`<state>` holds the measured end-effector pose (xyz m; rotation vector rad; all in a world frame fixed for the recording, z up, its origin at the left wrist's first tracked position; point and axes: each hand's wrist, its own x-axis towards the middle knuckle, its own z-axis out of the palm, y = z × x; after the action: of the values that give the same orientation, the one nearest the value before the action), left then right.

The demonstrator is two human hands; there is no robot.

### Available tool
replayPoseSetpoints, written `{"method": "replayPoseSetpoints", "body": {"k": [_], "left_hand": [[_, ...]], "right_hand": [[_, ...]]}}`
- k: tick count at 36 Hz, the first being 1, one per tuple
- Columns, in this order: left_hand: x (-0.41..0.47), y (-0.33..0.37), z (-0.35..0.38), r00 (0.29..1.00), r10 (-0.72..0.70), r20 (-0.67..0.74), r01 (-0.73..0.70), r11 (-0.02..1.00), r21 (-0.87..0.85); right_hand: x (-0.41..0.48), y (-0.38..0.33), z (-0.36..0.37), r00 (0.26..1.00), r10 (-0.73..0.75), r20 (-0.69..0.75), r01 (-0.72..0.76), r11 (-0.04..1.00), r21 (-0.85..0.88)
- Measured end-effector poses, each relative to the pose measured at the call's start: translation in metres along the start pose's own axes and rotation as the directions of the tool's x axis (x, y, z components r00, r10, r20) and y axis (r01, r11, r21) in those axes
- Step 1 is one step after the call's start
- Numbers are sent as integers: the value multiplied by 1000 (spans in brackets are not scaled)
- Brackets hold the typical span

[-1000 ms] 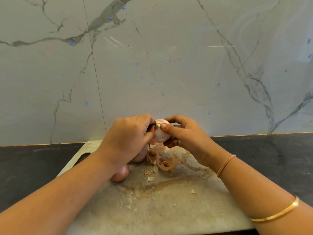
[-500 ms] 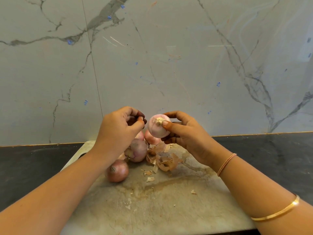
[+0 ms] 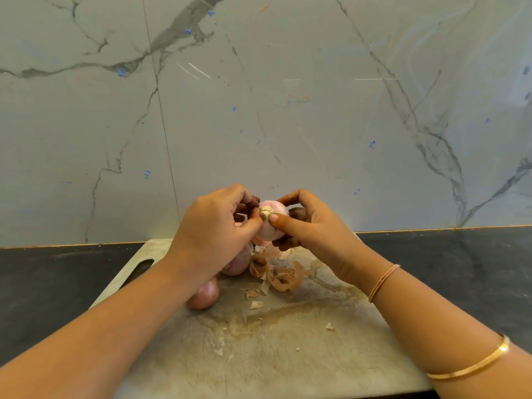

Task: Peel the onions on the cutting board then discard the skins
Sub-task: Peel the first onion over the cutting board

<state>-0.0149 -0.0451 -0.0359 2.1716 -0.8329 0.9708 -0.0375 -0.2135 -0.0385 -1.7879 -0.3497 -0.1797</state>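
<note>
Beneath the forearms, unpeeled onions (image 3: 203, 295) and skins (image 3: 283, 276) litter the cutting board (image 3: 288, 355) — right hand (image 3: 311, 228) cups the peeled onion (image 3: 272, 220), left hand (image 3: 213, 228) fingertips pinch its root.

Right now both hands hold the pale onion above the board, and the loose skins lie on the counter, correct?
Not quite: the head view shows the loose skins on the cutting board, not the counter. The left hand and right hand do hold the pale onion above it.
</note>
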Motion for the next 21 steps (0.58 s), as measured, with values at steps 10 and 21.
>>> {"method": "replayPoseSetpoints", "body": {"k": [10,21], "left_hand": [[3,5,4,945,-325,-32,307,918,-253],[11,-14,3,714,-680,166,577,438,-689]], "right_hand": [[0,-2,1,1000,21,15,-22,995,96],[1,1,-1,1000,14,-9,-12,979,205]]}}
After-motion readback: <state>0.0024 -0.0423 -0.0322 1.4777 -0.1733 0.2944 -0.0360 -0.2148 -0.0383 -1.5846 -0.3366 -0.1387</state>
